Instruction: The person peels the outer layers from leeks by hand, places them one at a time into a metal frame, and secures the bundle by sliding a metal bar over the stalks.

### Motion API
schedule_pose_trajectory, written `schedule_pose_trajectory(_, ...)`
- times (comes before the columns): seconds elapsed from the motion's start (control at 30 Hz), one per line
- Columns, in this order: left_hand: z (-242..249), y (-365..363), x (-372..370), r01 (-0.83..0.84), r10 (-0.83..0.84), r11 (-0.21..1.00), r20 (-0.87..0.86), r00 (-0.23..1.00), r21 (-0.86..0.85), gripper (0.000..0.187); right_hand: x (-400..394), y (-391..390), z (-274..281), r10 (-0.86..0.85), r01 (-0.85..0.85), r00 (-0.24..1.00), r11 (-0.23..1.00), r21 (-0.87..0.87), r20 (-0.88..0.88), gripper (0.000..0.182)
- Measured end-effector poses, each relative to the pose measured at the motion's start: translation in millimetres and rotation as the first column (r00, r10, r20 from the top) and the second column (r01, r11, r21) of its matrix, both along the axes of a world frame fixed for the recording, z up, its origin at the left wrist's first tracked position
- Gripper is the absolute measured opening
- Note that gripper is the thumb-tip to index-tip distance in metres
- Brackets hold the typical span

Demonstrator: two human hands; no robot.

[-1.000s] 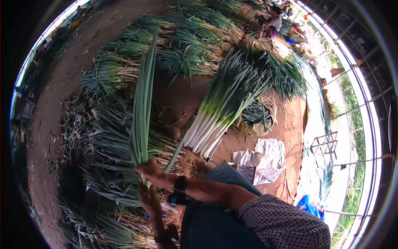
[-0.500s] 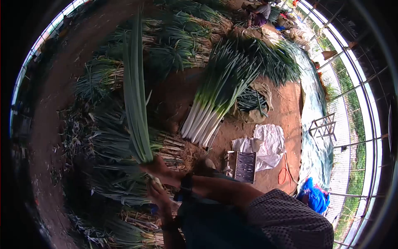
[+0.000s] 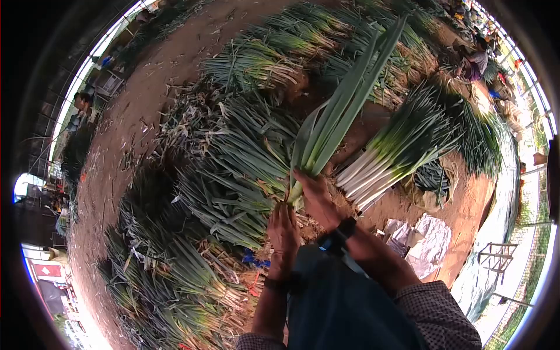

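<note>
A single leek [image 3: 329, 137] with long, broad green leaves slants up and to the right in front of me. My right hand [image 3: 318, 198], with a dark band at its wrist, is wrapped round the leek where the leaves meet the pale stalk. Just below and to the left, my left hand [image 3: 283, 227] is closed with its fingertips pinching an outer leaf at the leek's side. Fingers partly hide the lower stalk. To the right lies a pile of cleaned leeks [image 3: 388, 149], white shanks toward me.
Untrimmed leeks [image 3: 239, 169] lie heaped at left, and more bundles [image 3: 268, 58] lie farther back. A sack of dark green pieces [image 3: 431, 181] and a crumpled white sack [image 3: 429, 242] are on the right. Other people [image 3: 475, 58] are in the background.
My view has swung left, so the piles appear farther right. The leek now tilts right instead of standing nearly upright in view, and my hands remain together at its lower part.
</note>
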State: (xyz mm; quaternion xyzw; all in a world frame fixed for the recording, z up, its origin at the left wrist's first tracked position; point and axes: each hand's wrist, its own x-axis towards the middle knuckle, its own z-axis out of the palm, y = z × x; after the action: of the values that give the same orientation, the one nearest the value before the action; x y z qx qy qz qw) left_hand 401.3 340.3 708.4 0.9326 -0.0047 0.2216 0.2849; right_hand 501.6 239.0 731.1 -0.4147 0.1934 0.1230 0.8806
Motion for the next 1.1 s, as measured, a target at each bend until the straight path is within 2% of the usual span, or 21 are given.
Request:
schedule_pose_trajectory(0.03,0.0,3.0,0.5,0.007,-0.006,0.999,-0.037,0.999,0.037,0.022,-1.2,1.5,-3.3,0.007,-0.007,1.0,0.999,0.043,0.007,0.025)
schedule_pose_trajectory(0.07,-0.6,6.0,-0.3,0.012,-0.007,0.997,-0.075,0.997,0.074,0.023,1.8,6.0,-23.0,-0.022,0.022,0.999,1.0,-0.007,0.043,0.026)
schedule_pose_trajectory(0.2,-17.6,17.8,-3.5,0.048,-0.041,0.997,-0.104,0.994,0.058,0.021,-5.8,15.2,-1.2,-0.044,0.047,0.998,0.997,-0.061,0.049,0.027)
schedule_pose_trajectory(0.27,-16.2,20.3,-4.1,0.048,-0.045,0.998,-0.095,0.994,0.037,0.021,-9.0,11.4,6.4,0.003,-0.002,0.998,1.0,-0.017,0.066,0.027)
schedule_pose_trajectory(0.37,-15.3,19.5,-3.2,0.025,-0.025,1.0,0.018,1.0,-0.002,0.021,-7.8,5.0,-1.5,0.08,-0.079,0.989,0.997,-0.013,0.125,0.027)
schedule_pose_trajectory(0.47,-17.8,22.8,-5.6,-0.027,0.024,0.999,-0.068,0.997,-0.038,0.023,-0.4,1.7,-15.5,0.15,-0.141,0.972,0.988,-0.061,0.183,0.027)
schedule_pose_trajectory(0.57,-33.0,40.6,-8.9,-0.173,0.081,0.959,-0.367,0.927,-0.225,0.026,-10.3,-7.4,5.2,0.208,-0.22,0.957,0.975,0.035,0.204,0.027)
schedule_pose_trajectory(0.6,-20.8,47.7,-6.1,-0.221,0.023,0.93,-0.553,0.833,-0.295,0.032,-10.7,-10.1,10.9,0.238,-0.252,0.95,0.967,0.043,0.202,0.027)
schedule_pose_trajectory(0.7,-16.3,35.6,-12.7,-0.152,0.112,0.96,-0.174,0.978,-0.237,0.037,-9.7,-10.0,5.9,0.225,-0.237,0.954,0.971,0.037,0.199,0.028)
schedule_pose_trajectory(0.73,3.4,30.2,-12.3,-0.088,0.064,0.965,-0.106,0.992,-0.246,0.036,-10.2,-10.0,3.2,0.226,-0.238,0.955,0.97,0.042,0.19,0.029)
schedule_pose_trajectory(0.83,19.8,10.6,1.2,-0.073,0.067,0.985,-0.043,0.997,-0.158,0.033,-15.1,-4.0,-12.7,0.2,-0.214,0.96,0.975,0.055,0.196,0.029)
schedule_pose_trajectory(0.87,-9.1,9.5,9.1,-0.083,0.034,0.935,-0.146,0.989,-0.345,0.031,-17.5,1.1,-13.3,0.182,-0.197,0.962,0.979,0.056,0.205,0.029)
schedule_pose_trajectory(0.9,-48.3,13.8,14.3,-0.113,-0.069,0.826,-0.297,0.952,-0.553,0.032,-21.8,2.4,-12.2,0.165,-0.18,0.964,0.982,0.055,0.206,0.029)
schedule_pose_trajectory(0.93,-48.7,15.7,13.4,-0.067,-0.097,0.808,-0.244,0.965,-0.586,0.032,-25.9,1.2,-3.9,0.199,-0.197,0.956,0.98,-0.032,0.217,0.029)
schedule_pose_trajectory(0.97,-42.5,16.5,10.7,-0.022,-0.126,0.788,-0.196,0.973,-0.616,0.033,-30.8,-1.1,-12.1,0.173,-0.172,0.948,0.985,-0.028,0.267,0.025)
schedule_pose_trajectory(1.0,-27.6,16.9,9.2,-0.038,-0.157,0.78,-0.254,0.954,-0.625,0.033,-35.7,-3.2,-19.8,0.146,-0.147,0.938,0.989,-0.022,0.316,0.022)
schedule_pose_trajectory(1.03,-18.3,18.1,10.1,-0.051,-0.183,0.774,-0.3,0.936,-0.631,0.032,-28.4,-4.8,-20.2,0.176,-0.193,0.967,0.978,0.079,0.185,0.02)
schedule_pose_trajectory(1.1,-31.9,15.9,2.3,-0.036,-0.228,0.735,-0.297,0.927,-0.677,0.031,-36.0,-9.0,-16.1,0.17,-0.188,0.969,0.978,0.09,0.181,0.022)
